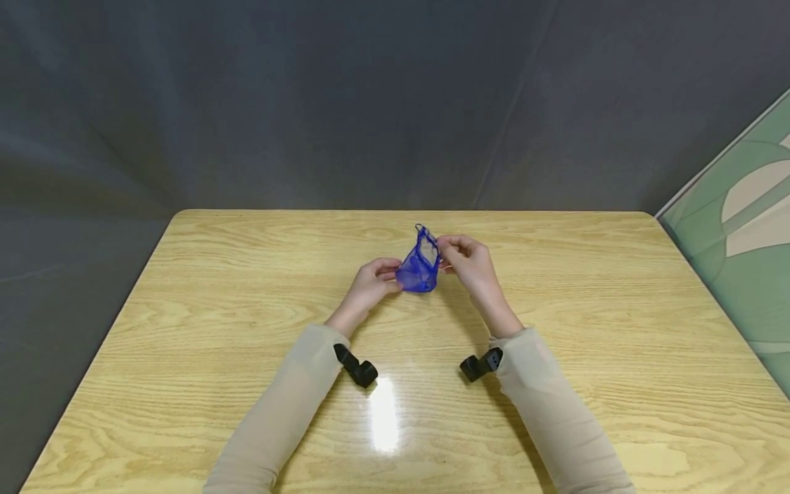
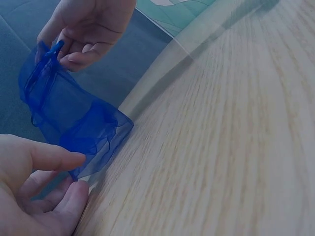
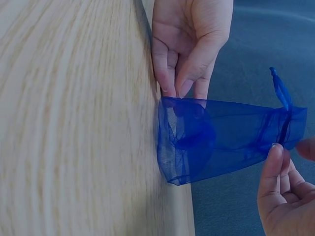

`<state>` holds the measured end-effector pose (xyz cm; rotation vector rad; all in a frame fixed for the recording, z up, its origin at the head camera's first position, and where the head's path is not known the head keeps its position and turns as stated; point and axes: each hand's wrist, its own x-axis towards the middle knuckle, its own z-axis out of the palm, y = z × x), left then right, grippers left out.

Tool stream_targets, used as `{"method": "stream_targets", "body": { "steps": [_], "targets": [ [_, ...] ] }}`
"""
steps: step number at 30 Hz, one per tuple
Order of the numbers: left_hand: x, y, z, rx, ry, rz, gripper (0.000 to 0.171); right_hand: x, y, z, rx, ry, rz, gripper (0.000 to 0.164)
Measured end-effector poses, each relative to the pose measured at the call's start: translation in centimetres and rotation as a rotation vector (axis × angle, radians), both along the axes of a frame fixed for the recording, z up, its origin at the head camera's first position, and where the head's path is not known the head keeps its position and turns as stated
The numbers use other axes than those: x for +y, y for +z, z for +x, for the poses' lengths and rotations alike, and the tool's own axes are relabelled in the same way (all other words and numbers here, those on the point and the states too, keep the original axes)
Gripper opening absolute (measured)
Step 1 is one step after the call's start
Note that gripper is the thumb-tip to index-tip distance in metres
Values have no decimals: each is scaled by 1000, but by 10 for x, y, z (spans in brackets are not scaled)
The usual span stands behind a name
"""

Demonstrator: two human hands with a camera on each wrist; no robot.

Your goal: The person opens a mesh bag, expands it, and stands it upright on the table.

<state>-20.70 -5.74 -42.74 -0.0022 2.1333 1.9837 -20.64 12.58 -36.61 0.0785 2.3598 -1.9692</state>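
Note:
A sheer blue organza drawstring bag (image 1: pixel 418 276) is held up between both hands over the table, its mouth end raised. With fingertips and thumb, my left hand (image 1: pixel 368 285) pinches a bottom corner of the bag. On the other side, my right hand (image 1: pixel 472 264) pinches the rim near the drawstring. In the right wrist view the bag (image 3: pixel 226 130) looks spread out, with a cord loop (image 3: pixel 280 91) sticking out at its mouth. A darker blue patch shows inside its lower part; I cannot tell whether it is folded cloth or something else.
Beneath the hands lies a light wood-grain table (image 1: pixel 247 274), with a bright glare spot near its front. A dark grey curtain (image 1: pixel 370 103) hangs behind it. At the right stands a green patterned panel (image 1: pixel 740 240). Black cameras (image 1: pixel 358 367) sit on both wrists.

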Motion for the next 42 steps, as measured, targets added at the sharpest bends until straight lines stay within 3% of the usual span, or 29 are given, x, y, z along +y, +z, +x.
{"method": "stream_targets", "body": {
  "steps": [9, 29, 38, 42],
  "targets": [
    [5, 8, 0, -50, 11, -47, 47, 0, -3, -2, 1, 2, -6, 33],
    [6, 11, 1, -37, -21, -93, 46, 0, -12, -4, -25, 29, 61, 32],
    [6, 9, -1, -33, -8, -69, 46, 5, -20, -9, -21, -130, -6, 27],
    [8, 11, -3, -28, 1, -43, 45, 9, -24, -11, -42, -175, -11, 33]
  ]
}}
